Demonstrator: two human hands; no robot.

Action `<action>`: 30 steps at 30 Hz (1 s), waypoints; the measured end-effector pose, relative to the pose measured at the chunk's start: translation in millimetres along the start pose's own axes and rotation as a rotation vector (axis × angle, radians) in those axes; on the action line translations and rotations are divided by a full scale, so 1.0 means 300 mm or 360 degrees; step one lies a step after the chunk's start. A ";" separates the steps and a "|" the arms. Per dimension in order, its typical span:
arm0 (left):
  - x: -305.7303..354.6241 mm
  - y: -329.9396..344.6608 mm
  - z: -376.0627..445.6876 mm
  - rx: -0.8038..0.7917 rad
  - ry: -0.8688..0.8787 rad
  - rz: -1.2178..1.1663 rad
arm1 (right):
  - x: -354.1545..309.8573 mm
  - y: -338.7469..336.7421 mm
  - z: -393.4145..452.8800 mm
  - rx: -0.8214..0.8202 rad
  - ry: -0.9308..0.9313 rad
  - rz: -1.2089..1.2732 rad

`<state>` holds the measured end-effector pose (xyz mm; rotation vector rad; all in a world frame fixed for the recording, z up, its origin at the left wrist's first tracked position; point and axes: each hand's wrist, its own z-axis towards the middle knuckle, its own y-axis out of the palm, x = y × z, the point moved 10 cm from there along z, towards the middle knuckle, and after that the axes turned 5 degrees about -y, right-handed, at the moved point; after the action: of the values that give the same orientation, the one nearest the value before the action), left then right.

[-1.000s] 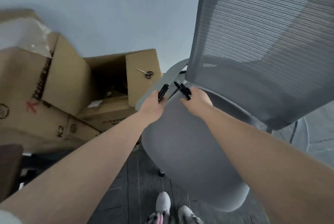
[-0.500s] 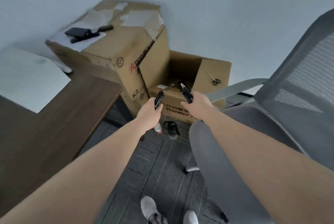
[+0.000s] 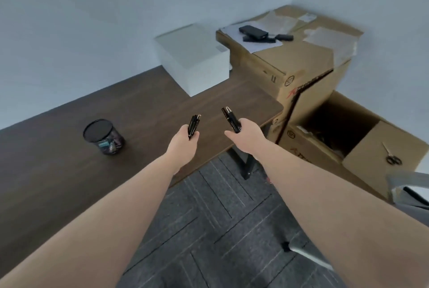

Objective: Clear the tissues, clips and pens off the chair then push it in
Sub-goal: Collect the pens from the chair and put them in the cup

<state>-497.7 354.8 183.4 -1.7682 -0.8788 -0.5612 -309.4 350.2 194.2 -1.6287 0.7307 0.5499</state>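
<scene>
Both hands are closed on pens: left hand (image 3: 185, 140) grips a black bunch (image 3: 193, 125), right hand (image 3: 247, 134) another (image 3: 231, 118), tips pointing up and away. The cup (image 3: 103, 136) sits on the worktop (image 3: 151, 106) off to the left, so the left grip is nearer.

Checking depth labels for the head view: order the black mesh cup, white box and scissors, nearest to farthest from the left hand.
From the left hand, which holds pens:
1. Black mesh cup, on the desk to its left.
2. White box, at the back of the desk against the wall, ahead of the hand.
3. Scissors, far right on a flap of the open cardboard box, beyond the right hand.
</scene>
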 end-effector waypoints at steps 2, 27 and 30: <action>-0.102 -0.154 0.021 0.0091 -0.0031 -0.0071 | -0.126 0.128 0.034 -0.0044 -0.0029 0.0025; -0.555 -1.014 0.459 0.0651 -0.0149 -0.0762 | -1.035 0.943 0.544 -0.0198 -0.0272 0.0497; -0.601 -1.005 0.521 0.0683 -0.0265 -0.0911 | -1.035 0.983 0.605 -0.0229 -0.0211 0.0632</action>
<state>-851.0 506.2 175.9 -1.1770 -1.5180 -0.5378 -729.2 550.1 178.7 -1.5662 0.9386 1.0054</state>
